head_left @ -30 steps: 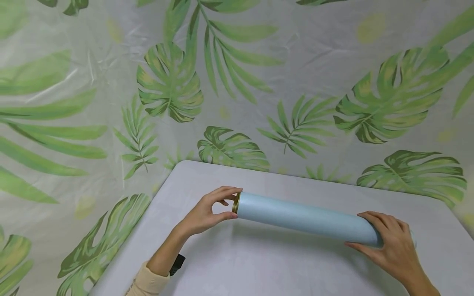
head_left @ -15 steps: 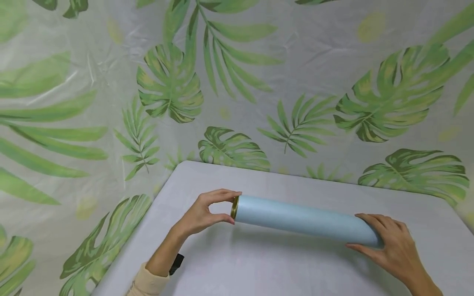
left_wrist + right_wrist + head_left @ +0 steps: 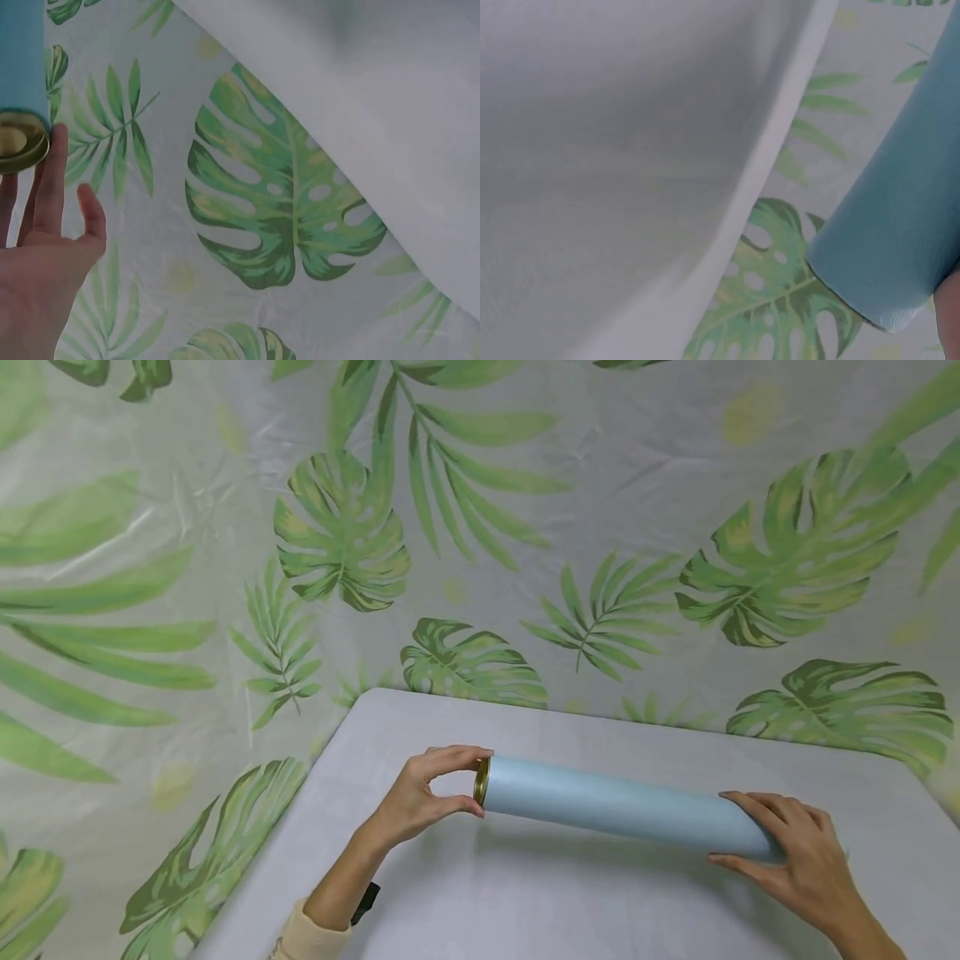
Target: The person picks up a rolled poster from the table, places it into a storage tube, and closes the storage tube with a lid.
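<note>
A long light-blue tube with a gold-coloured metal cap on its left end is held up over the white table, sloping slightly down to the right. My left hand pinches the capped end, thumb below and fingertips above the rim. In the left wrist view the gold cap faces the camera, with the left hand right under it. At the other end my right hand grips the tube from above and behind, covering much of that end. The tube's right end also shows in the right wrist view.
Below the tube lies the white tabletop, with a rounded far-left corner. Behind and beside it hangs a pale sheet printed with green leaves. A dark device sits at the left wrist, by a beige sleeve.
Both hands keep their hold on the tube. It has dipped a little at its left end and shifted slightly to the right, and the left thumb has moved a bit lower with it.
</note>
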Demonstrator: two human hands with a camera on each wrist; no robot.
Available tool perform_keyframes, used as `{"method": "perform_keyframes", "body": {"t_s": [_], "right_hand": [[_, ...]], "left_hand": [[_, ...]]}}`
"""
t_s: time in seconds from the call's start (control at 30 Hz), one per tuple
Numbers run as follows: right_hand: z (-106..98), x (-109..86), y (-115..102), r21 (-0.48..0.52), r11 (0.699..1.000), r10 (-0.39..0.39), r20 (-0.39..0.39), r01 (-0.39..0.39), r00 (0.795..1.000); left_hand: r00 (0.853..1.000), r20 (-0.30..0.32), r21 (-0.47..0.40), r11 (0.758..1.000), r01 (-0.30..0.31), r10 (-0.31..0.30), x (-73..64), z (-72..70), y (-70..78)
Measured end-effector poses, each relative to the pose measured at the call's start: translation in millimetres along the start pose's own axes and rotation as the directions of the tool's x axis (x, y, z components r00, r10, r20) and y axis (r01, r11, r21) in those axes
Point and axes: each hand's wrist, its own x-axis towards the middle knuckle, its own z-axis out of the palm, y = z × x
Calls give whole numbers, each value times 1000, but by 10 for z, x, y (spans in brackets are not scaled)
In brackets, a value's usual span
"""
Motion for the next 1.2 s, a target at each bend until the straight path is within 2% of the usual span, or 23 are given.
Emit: {"method": "perform_keyframes", "body": {"t_s": [0.1, 0.2, 0.33, 0.47, 0.7, 0.97, 1.1, 1.2], "right_hand": [[-5, -25, 6, 7, 1000, 22, 30, -23, 999], [-4, -62, -1, 12, 999, 48, 69, -49, 996], [3, -84, -21, 32, 996, 73, 116, -77, 990], [10, -89, -44, 53, 994, 84, 144, -93, 986], [15, -37, -72, 90, 992, 78, 163, -93, 984], [-16, -7, -48, 84, 993, 69, 170, -84, 983], [0, -35, -44, 90, 990, 87, 187, -105, 979], [-17, -51, -57, 76, 991, 98, 187, -114, 977]], "left_hand": [[997, 78, 13, 1000, 3, -4, -12, -35, 26], [988, 156, 4, 1000, 16, -16, -13, -90, 49], [979, 199, -29, 999, 45, -38, -7, -122, 58], [982, 189, -23, 999, 29, -24, -18, -125, 64], [989, 143, 39, 998, -41, 35, -39, -148, 46], [991, 101, 55, 994, -93, 87, -45, -66, -6], [993, 77, 38, 995, -97, 93, -18, -58, 14], [993, 103, 19, 998, -58, 56, -8, -87, 48]]}}
